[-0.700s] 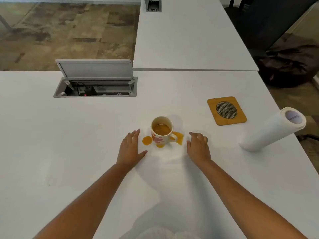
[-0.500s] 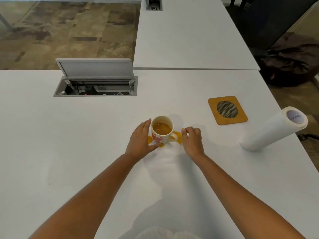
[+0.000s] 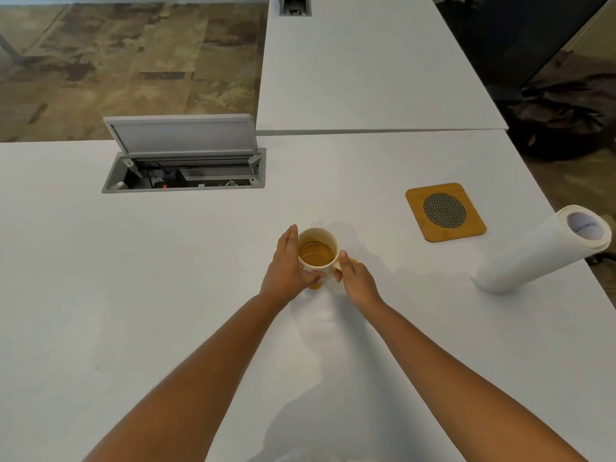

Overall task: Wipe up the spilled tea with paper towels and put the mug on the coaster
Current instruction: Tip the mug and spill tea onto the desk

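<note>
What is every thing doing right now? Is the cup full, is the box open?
mug: upright, part full of tea, held by both hands
left hand: wrapped round the mug's side
right hand: at the mug's handle
spilled tea: not yet wiped
coaster: flat, bare
paper towel roll: standing upright, untouched
cable box lid: open
</note>
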Motion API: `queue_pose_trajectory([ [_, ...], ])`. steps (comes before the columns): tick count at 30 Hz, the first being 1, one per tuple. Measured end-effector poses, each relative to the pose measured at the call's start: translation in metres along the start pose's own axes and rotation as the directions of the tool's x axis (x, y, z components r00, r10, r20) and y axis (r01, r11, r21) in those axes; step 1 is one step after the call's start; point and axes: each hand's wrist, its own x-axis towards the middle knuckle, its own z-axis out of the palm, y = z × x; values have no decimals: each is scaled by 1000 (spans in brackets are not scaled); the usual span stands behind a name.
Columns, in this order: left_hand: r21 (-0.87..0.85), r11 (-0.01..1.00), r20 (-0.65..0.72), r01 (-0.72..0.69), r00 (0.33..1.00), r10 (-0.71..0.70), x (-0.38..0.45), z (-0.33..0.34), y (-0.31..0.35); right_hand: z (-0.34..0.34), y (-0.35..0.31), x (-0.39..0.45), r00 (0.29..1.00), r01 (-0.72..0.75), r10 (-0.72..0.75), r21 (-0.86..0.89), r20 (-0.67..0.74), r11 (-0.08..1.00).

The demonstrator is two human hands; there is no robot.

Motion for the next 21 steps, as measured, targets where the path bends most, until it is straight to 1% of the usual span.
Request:
queue_pose_trajectory([
  [2, -54, 997, 0, 47, 999, -47, 0, 3, -2, 0, 2, 1, 999, -22, 22, 1, 25, 1000],
  [4, -120, 990, 14, 76, 997, -75, 2, 5, -5, 0, 4, 3, 997, -58, 55, 53, 61, 997],
  [8, -240, 968, 57, 74, 996, -62, 8, 6, -7, 2, 8, 4, 993, -83, 68, 158, 96, 984],
  [10, -279, 955, 71, 96, 994, -79, 7, 6, -7, 3, 8, 4, 993, -87, 70, 188, 98, 978],
  [12, -306, 947, 75, 101, 994, -82, 6, 7, -8, 3, 9, 4, 993, -82, 64, 196, 98, 977],
  [16, -363, 929, 44, 69, 997, -57, 5, 5, -8, 4, 9, 3, 994, -69, 48, 226, 95, 972],
  [21, -362, 930, 43, 69, 997, -58, 5, 1, -7, 4, 10, 0, 997, -53, 34, 269, 75, 962],
])
